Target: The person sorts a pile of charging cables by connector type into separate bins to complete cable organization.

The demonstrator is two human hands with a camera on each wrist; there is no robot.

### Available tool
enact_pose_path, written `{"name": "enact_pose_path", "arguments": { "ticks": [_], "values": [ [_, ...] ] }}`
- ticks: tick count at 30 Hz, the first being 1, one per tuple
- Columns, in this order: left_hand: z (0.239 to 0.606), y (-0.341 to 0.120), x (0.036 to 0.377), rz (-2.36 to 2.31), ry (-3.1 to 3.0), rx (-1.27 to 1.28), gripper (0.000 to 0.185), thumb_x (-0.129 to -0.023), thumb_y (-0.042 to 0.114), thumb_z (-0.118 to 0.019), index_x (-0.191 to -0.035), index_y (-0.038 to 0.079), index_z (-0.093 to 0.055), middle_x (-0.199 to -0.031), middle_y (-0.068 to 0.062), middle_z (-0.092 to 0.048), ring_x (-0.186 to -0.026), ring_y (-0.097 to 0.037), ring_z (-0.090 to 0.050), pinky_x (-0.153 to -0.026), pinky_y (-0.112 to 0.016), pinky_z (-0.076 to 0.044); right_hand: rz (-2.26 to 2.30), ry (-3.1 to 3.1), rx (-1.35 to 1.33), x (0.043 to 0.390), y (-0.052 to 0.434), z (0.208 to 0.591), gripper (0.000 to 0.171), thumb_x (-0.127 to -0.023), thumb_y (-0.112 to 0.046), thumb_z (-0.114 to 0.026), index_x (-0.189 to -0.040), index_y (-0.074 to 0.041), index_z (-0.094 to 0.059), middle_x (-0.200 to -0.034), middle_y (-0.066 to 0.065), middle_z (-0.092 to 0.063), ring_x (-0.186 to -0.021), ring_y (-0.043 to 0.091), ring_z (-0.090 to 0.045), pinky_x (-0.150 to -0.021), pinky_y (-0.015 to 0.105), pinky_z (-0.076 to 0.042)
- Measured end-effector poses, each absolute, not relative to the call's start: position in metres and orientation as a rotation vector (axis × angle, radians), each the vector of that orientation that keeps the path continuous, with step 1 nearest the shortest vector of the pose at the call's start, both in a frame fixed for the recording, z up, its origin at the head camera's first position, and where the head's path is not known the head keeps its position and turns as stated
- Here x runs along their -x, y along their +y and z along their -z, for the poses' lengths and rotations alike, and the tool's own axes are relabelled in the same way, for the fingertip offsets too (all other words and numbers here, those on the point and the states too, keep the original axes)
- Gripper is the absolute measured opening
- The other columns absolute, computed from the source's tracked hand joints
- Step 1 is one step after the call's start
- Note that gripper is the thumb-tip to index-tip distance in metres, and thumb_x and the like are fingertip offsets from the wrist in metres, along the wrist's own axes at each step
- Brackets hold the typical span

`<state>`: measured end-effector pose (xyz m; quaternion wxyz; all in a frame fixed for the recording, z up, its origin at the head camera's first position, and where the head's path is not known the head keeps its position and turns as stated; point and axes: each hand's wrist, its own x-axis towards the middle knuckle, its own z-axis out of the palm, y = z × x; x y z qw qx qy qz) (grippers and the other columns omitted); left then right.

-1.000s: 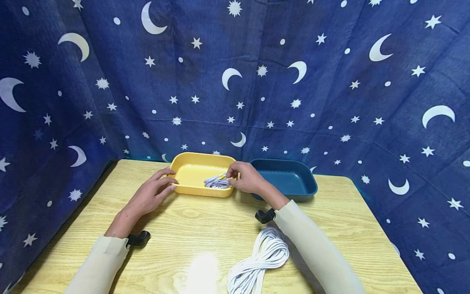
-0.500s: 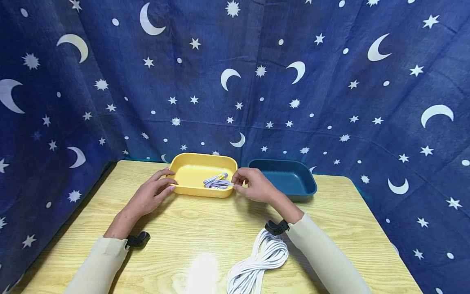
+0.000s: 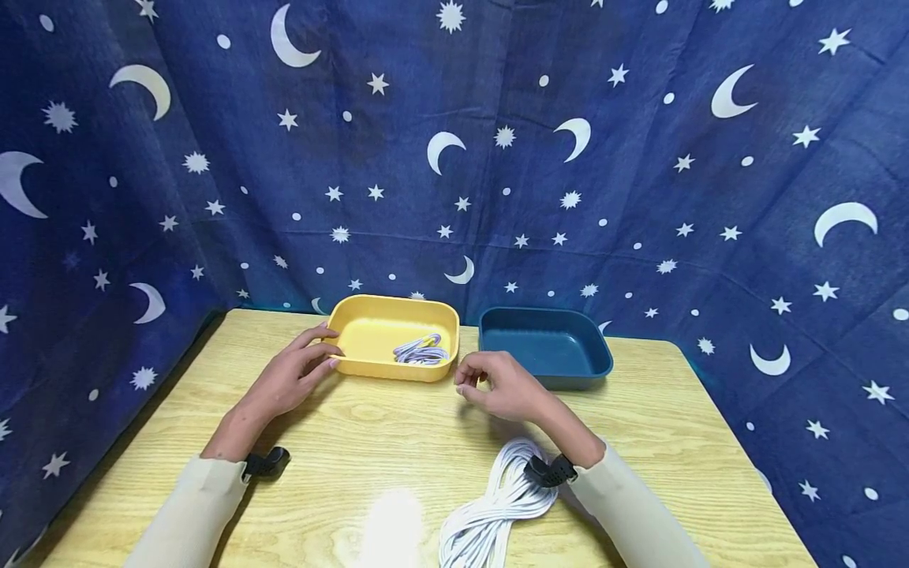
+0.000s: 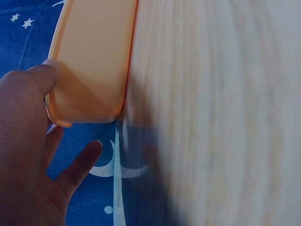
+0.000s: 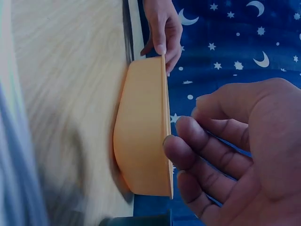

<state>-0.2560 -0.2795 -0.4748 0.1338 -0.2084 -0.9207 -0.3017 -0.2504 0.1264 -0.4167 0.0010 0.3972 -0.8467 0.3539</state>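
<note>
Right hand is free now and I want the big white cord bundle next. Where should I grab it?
Take the white cord bundle at its narrow upper end, beside the right hand. Come from above: it lies flat on the table, and there the strands run gathered, so fingers could likely close round them all.

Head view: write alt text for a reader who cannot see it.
A person's left hand holds the left end of a yellow tray containing a small cable bundle, while the right hand, loosely curled, holds nothing just in front of it. A dark blue tray sits to the right, and a large white cable coil lies on the wooden table.
</note>
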Motion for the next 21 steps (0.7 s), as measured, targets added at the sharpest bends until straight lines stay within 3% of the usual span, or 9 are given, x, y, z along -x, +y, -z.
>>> {"name": "enact_pose_path", "arguments": {
  "ticks": [14,21],
  "values": [
    [0.475,-0.278,0.255,0.882,-2.693,0.572,0.02,-0.109,0.029,-0.064,-0.117,0.015,-0.076,-0.153,-0.007,-0.053,-0.151,-0.036,-0.041,-0.119,-0.063,-0.037,-1.169,-2.694,-1.282,0.228,0.156,0.429,0.011,-0.096,-0.008,-0.076,-0.099,-0.018,-0.074,-0.091,-0.013,-0.07,-0.084,0.006,-0.064,-0.079,0.04,-0.058],
    [0.475,-0.278,0.255,0.87,-2.674,0.596,0.018,-0.108,0.027,-0.065,-0.117,0.015,-0.076,-0.152,-0.007,-0.054,-0.151,-0.036,-0.042,-0.118,-0.063,-0.038,-1.158,-2.644,-1.461,0.217,0.162,0.431,0.008,-0.097,-0.014,-0.078,-0.103,-0.016,-0.074,-0.096,-0.015,-0.069,-0.088,0.006,-0.066,-0.08,0.037,-0.06]
  ]
}}
